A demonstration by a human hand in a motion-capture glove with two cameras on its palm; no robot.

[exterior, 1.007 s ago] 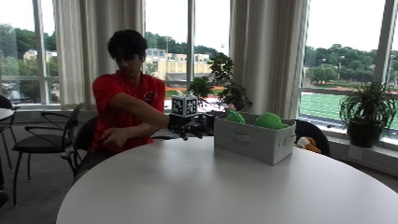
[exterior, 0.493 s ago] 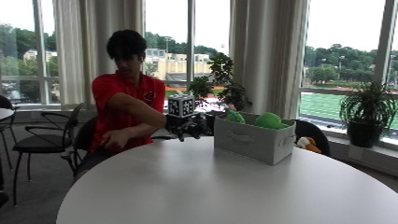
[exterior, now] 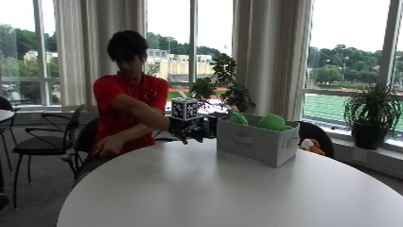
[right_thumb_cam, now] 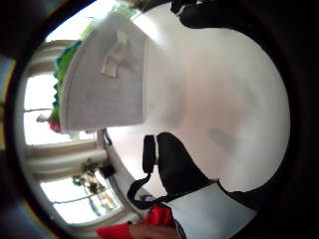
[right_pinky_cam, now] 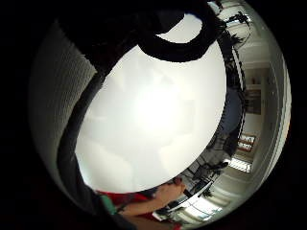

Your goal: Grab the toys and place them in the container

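At left centre of the outside view the gloved hand [exterior: 191,131] hovers over the counter [exterior: 207,189] edge just beside the bin [exterior: 257,141], fingers seemingly loosely curled on nothing; green toys [exterior: 272,122] already lie in the bin, frame centre-right; no toy shows on the counter, so the task looks nearly done; counter room is wide to the right

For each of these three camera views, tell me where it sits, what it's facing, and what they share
Outside view: across the white table, facing the seated person, gloved right hand beside the grey bin.
Thumb side palm view: on that palm, facing the bin; black glove parts show.
Little finger side palm view: facing the tabletop; bare hand shows.
All share the table.
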